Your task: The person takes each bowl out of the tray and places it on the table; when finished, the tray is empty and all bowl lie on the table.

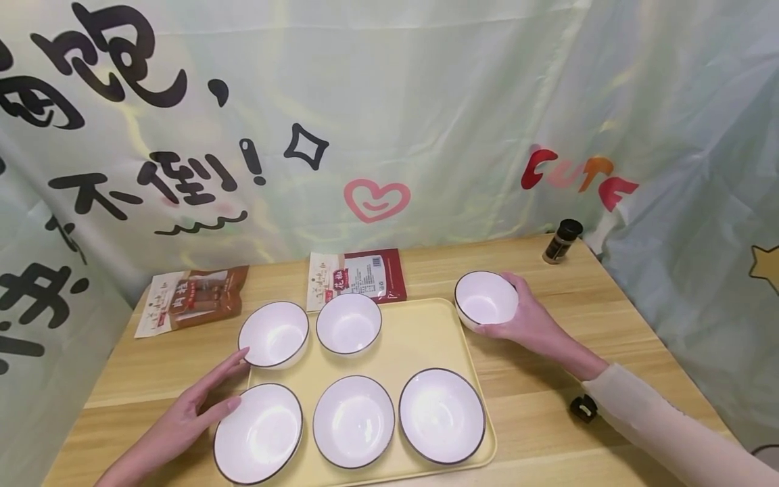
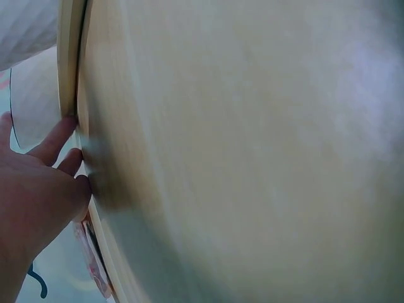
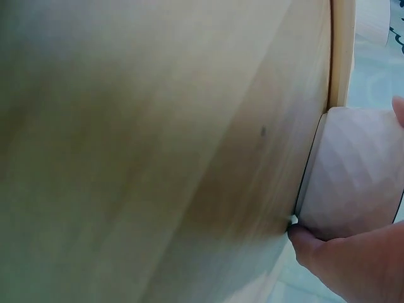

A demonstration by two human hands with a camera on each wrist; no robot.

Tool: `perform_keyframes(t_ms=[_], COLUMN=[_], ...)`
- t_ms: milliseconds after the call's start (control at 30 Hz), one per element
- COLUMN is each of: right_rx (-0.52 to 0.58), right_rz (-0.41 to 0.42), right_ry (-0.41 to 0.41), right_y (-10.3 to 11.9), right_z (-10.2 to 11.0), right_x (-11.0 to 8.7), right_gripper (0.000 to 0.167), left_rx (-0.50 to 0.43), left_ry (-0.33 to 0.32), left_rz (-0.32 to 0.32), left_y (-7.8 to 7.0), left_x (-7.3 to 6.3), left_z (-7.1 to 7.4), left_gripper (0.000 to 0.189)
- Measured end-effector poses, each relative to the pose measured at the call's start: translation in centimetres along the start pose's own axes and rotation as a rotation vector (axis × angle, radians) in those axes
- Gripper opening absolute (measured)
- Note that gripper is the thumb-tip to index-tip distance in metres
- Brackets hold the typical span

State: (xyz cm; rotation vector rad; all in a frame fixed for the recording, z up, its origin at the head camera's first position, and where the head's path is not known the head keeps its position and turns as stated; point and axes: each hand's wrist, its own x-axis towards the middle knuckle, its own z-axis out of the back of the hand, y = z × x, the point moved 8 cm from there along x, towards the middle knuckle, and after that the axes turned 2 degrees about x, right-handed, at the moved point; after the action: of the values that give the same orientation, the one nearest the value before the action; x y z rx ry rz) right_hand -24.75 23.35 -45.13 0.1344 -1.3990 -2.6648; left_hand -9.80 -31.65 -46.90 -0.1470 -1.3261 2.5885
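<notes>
My right hand [image 1: 532,323] grips a small white bowl [image 1: 485,297] with a dark rim, thumb at its near side and fingers round its right side. The bowl is upright beside the right edge of a pale yellow tray [image 1: 420,331]; its faceted outside [image 3: 353,170] shows in the right wrist view, close to the tray edge. My left hand [image 1: 182,416] reaches in from the left with extended fingers. Its fingertips are at the rim of the back-left bowl [image 1: 274,331], and the thumb is near the front-left bowl [image 1: 258,433]. In the left wrist view, a fingertip [image 2: 66,126] meets the tray's side.
More white bowls stand on the tray: one at the back [image 1: 349,323], one front middle [image 1: 353,421] and one front right [image 1: 442,415]. Behind lie a brown packet [image 1: 201,297] and a red packet [image 1: 365,274]. A black-capped jar [image 1: 562,241] and small black object [image 1: 583,408] are rightward.
</notes>
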Motion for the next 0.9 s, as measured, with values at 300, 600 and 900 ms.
perform_keyframes(t_ms=[300,600,900], right_rx=[0.018,0.041,0.115], right_rz=[-0.021,-0.029,0.051], right_ry=[0.051,0.105,0.065], right_y=[-0.3,0.7,2.3], right_z=[0.0,0.1,1.3], right_x=[0.0,-0.4,-1.0], right_gripper=[0.128,0.128,0.118], left_rx=[0.005,-0.004,-0.015], left_ry=[0.003,0.006,0.003], left_rz=[0.006,0.000,-0.015], left_y=[0.0,0.1,0.0], left_x=[0.0,0.0,0.0], left_z=[0.0,0.0,-0.1], left_gripper=[0.071,0.071,0.070])
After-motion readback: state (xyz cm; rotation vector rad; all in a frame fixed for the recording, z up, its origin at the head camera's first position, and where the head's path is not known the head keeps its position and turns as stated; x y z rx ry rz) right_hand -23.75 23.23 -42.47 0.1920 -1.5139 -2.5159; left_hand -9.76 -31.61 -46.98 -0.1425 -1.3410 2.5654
